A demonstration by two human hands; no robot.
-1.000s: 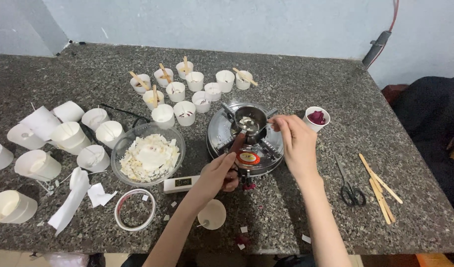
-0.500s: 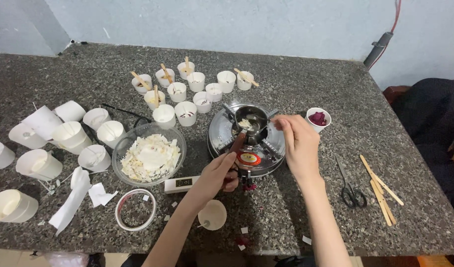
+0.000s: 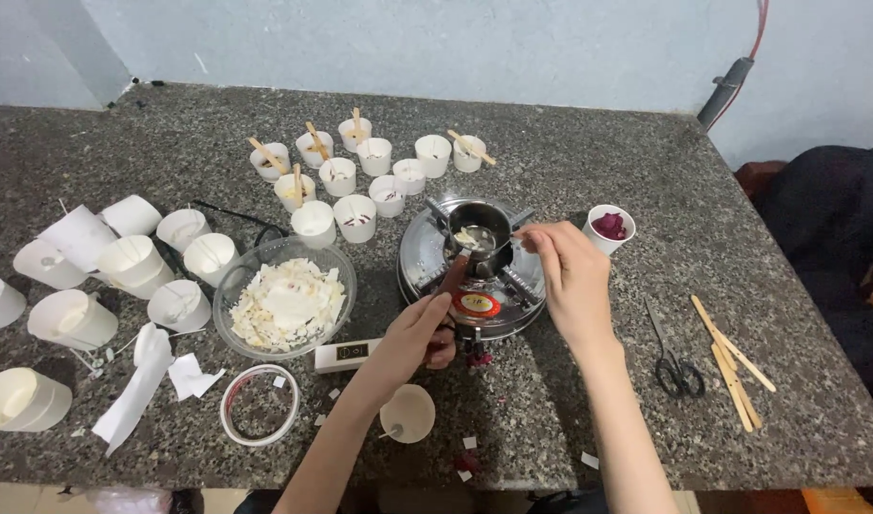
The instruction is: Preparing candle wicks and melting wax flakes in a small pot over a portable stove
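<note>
A small metal pot with pale wax pieces sits on a round silver stove at the middle of the stone counter. My left hand grips the pot's reddish handle near the stove's front. My right hand holds a thin stirrer whose tip reaches into the pot. A white cup of dark red petals stands just right of the stove.
A glass bowl of wax flakes lies left of the stove. Several small white cups, some with wooden sticks, stand behind it. More white cups crowd the left. Scissors and wooden sticks lie at right; a tape roll sits near the front edge.
My right hand has shifted slightly, moving the stirrer inside the pot. My left hand stays on the handle.
</note>
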